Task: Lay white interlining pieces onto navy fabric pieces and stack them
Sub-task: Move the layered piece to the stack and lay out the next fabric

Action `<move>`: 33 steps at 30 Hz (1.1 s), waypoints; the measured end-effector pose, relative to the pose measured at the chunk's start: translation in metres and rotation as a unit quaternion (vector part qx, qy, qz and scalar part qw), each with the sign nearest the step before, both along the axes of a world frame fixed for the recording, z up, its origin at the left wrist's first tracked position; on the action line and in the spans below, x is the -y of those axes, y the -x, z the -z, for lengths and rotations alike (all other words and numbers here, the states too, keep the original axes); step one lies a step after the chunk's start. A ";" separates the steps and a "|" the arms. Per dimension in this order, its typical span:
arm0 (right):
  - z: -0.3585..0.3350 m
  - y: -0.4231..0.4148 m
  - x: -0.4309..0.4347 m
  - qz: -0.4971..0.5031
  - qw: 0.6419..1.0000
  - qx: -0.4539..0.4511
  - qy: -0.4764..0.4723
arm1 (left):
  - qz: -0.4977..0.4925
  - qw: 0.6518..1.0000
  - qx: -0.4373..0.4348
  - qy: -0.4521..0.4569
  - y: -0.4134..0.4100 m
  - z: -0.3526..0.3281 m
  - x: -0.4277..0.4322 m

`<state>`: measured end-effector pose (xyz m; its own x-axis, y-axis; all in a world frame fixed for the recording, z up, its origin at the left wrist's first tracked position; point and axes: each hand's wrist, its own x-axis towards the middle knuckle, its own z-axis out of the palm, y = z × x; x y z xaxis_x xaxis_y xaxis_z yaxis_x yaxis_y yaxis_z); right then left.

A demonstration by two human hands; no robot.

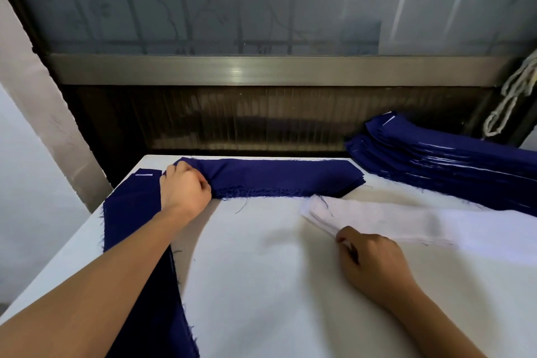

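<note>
A stack of long navy fabric pieces point(279, 176) lies along the far edge of the white table point(261, 270). My left hand point(183, 186) grips the left end of that navy stack, bunching the cloth. A pile of white interlining pieces point(406, 221) lies to the right of centre. My right hand point(369, 259) sits at the near left edge of the white pile, fingertips pinching its edge. Another navy stack point(133, 212) runs down the left side of the table, under my left forearm.
A tall stack of navy pieces with white layers between them point(453, 160) sits at the back right. A frosted window and a dark ribbed panel point(232, 119) stand behind the table. A pale cord point(511, 96) hangs at the right.
</note>
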<state>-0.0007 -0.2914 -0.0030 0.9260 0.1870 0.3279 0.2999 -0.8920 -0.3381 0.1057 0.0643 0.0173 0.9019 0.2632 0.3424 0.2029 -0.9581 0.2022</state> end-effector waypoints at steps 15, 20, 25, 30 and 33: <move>-0.003 0.002 0.001 0.008 1.000 -0.018 -0.005 | -0.054 0.982 0.004 0.179 -0.007 -0.012 -0.002; -0.001 0.001 0.001 0.010 1.000 -0.017 -0.005 | 0.014 0.934 0.138 0.329 0.010 -0.003 0.018; 0.000 0.000 0.001 0.014 1.000 -0.012 0.000 | 0.163 0.930 0.146 0.294 0.047 -0.004 0.070; 0.002 0.001 0.000 0.003 0.995 0.099 -0.016 | 0.325 0.749 -0.154 0.557 0.076 -0.004 0.106; 0.002 -0.001 0.003 -0.028 0.987 0.159 0.001 | 0.387 0.678 -0.248 0.574 0.078 0.000 0.103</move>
<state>0.0007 -0.2947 -0.0054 0.7647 0.2355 0.5998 0.4389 -0.8718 -0.2174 0.0280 -0.0389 0.0176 0.8512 -0.5182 -0.0827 0.0448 -0.0853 0.9954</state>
